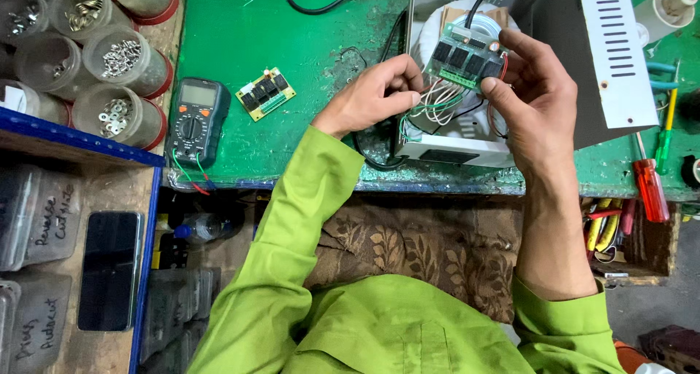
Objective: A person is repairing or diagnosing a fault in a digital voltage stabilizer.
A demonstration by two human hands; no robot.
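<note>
Green workbench [292, 24], seen from above; worker seated in front, lime-green sleeves. White metal enclosure [452, 144] sits open near the bench's front edge, w/ a pale round coil inside and a vented white lid [616, 53] propped to its right. Dark multimeter [195, 119] lies at bench left, leads trailing off the edge. Clear jars of washers & screws [109, 60] cluster at upper left. Red-handled screwdriver [650, 188] at right edge.

Relay board [467, 57], green w/ black relays, is held above the open enclosure, between the two hands. Right hand [539, 104] grips it: thumb on the lower right corner, fingers curled over the top right, hand partly closed on the board. Left hand [375, 97] is loosely curled, fingertips pinched at the wire bundle [437, 104] hanging under the board's left side; whether it actually clamps a wire, cannot tell. A second, smaller relay board [266, 93] lies flat on the bench, well apart, beside the multimeter.
</note>
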